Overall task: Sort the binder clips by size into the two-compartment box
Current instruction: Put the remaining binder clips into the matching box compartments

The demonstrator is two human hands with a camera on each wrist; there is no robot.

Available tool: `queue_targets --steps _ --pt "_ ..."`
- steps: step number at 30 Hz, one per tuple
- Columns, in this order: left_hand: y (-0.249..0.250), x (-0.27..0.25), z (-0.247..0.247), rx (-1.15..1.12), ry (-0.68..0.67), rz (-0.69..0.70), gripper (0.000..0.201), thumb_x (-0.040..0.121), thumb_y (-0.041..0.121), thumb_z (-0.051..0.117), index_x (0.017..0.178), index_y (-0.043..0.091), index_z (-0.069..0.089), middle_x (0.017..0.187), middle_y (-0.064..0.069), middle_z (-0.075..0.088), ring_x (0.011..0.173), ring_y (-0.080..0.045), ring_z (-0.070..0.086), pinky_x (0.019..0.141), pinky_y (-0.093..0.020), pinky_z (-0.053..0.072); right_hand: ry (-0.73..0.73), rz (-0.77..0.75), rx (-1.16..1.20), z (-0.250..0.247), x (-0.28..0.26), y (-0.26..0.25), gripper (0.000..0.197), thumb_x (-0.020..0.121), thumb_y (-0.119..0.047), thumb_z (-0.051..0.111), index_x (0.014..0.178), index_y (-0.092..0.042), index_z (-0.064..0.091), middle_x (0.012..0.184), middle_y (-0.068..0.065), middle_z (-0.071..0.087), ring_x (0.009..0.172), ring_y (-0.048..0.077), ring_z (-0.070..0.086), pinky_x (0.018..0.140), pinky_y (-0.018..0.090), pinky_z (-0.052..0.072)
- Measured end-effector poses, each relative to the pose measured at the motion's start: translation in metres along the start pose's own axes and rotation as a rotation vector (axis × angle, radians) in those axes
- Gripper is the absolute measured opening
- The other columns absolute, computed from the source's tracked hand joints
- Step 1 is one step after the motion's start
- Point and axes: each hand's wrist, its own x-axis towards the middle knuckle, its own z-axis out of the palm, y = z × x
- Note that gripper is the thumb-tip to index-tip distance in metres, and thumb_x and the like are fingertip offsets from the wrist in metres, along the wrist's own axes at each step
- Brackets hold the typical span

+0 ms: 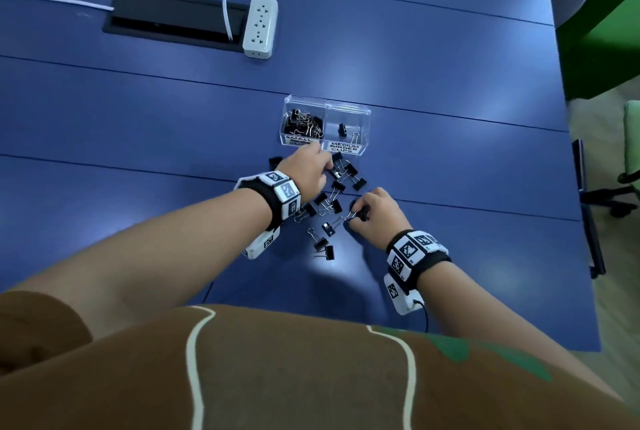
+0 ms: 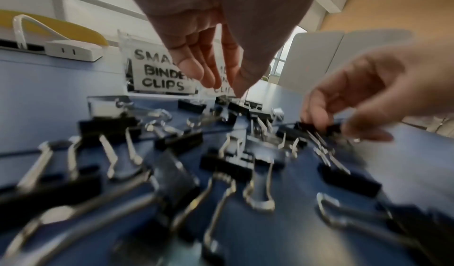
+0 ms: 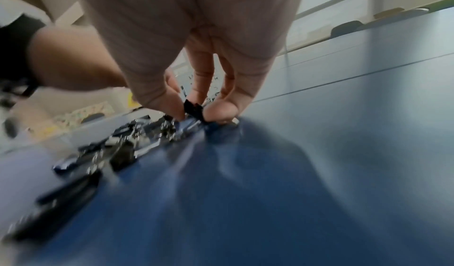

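Your right hand (image 1: 375, 213) is down at the near right edge of the loose pile of binder clips (image 1: 332, 202), thumb and fingers pinched on one black clip (image 3: 194, 110) that sits right at the blue desk (image 1: 450, 152). The right wrist view shows the fingertips (image 3: 221, 110) closed tight on the clip's black body.

Your left hand (image 1: 308, 171) reaches across the far side of the pile, just in front of the clear two-compartment box (image 1: 325, 124). From the left wrist view its fingers (image 2: 196, 64) hang straight and close together, tips pointing down at the clips near the box; the picture is blurred there, so it looks like they hold nothing, but you can't be fully sure.

The box stands just beyond the pile. Its left compartment, labelled SMALL BINDER CLIPS (image 2: 162, 72), holds a heap of little clips (image 1: 303, 124). Its right compartment, labelled MEDIUM BINDER CLIPS (image 1: 344, 149), holds a single black clip (image 1: 343, 129).

The rest of the clips lie scattered between your two hands and toward you, some overlapping. Farther back on the desk sits a white power strip (image 1: 260, 26) beside a black cable hatch (image 1: 173, 15).
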Motion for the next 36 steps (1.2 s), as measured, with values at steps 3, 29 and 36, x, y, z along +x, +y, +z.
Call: queue_targets --steps 3,29,36 --pt "-0.008 -0.009 0.013 0.106 -0.084 -0.056 0.031 0.088 0.021 0.059 0.116 0.011 0.053 0.119 -0.01 0.049 0.115 -0.028 0.046 0.092 -0.046 0.05 0.08 0.038 0.145 -0.012 0.015 -0.01 0.005 0.076 -0.011 0.064 0.076 -0.016 0.064 0.077 0.001 0.061 0.065 0.012 0.053 0.072 0.028 0.05" --pt "-0.012 -0.003 0.006 0.202 -0.024 -0.176 0.012 0.091 0.01 0.053 0.098 0.0 0.05 0.114 -0.018 0.045 0.097 -0.033 0.052 0.066 -0.037 0.042 0.021 0.001 -0.16 -0.012 0.044 -0.022 0.014 0.085 -0.007 0.055 0.098 -0.008 0.06 0.11 0.012 0.051 0.103 0.031 0.051 0.086 0.037 0.047" --pt "-0.014 -0.004 0.006 0.29 -0.079 -0.109 0.015 0.09 0.01 0.052 0.104 0.003 0.049 0.111 -0.018 0.048 0.103 -0.032 0.049 0.068 -0.035 0.038 0.319 -0.088 0.095 -0.047 0.056 -0.051 0.004 0.081 -0.015 0.057 0.078 -0.015 0.059 0.088 0.001 0.052 0.081 0.016 0.049 0.077 0.023 0.04"
